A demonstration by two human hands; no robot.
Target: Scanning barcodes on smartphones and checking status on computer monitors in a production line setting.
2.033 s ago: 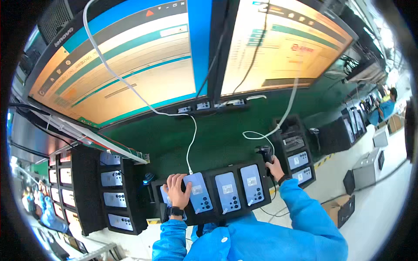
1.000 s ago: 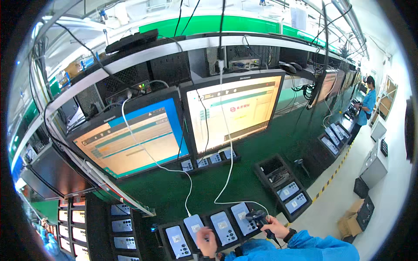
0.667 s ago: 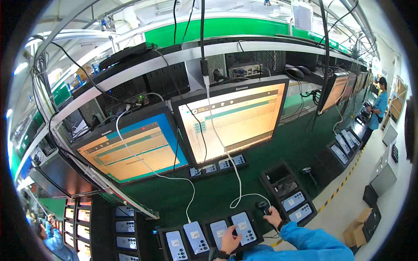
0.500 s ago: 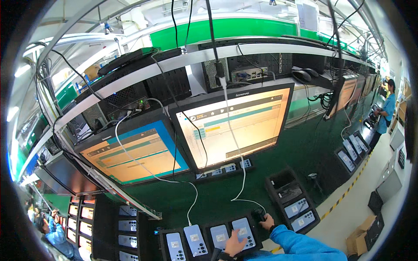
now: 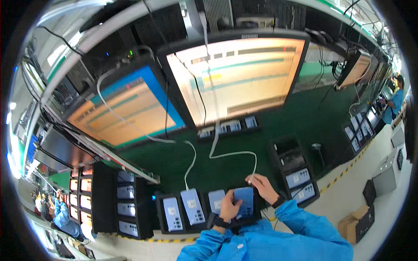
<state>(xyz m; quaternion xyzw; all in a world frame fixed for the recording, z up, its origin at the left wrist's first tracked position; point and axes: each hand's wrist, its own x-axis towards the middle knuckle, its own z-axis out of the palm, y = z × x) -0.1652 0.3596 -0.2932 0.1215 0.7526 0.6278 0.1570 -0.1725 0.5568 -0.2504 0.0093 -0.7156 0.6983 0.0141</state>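
Observation:
My left hand (image 5: 229, 208) is wrapped round the side of a blue phone (image 5: 245, 201), its thumb across the back, over the right end of a black tray (image 5: 162, 217). Close to that phone's top edge, my right hand (image 5: 264, 189) pinches the end of a white cable (image 5: 235, 153). Whether the plug touches the phone I cannot tell. Left of my hands, a blue phone (image 5: 192, 206) has another white cable (image 5: 191, 165) at its top. Two more blue phones, the leftmost phone (image 5: 173, 214) and the middle phone (image 5: 216, 201), lie in the tray.
A lit monitor (image 5: 244, 82) and a tilted second monitor (image 5: 126, 111) stand behind the green bench. Black phone trays sit at right (image 5: 285, 172) and left (image 5: 138, 204). Cables hang in front of the screens. Co-workers in blue are at far left (image 5: 65, 222) and far right (image 5: 394, 104).
My right hand has moved from a dark object beside the tray to the phone's top, now with the cable end. The left hand has closed round the phone. The view has tilted downward.

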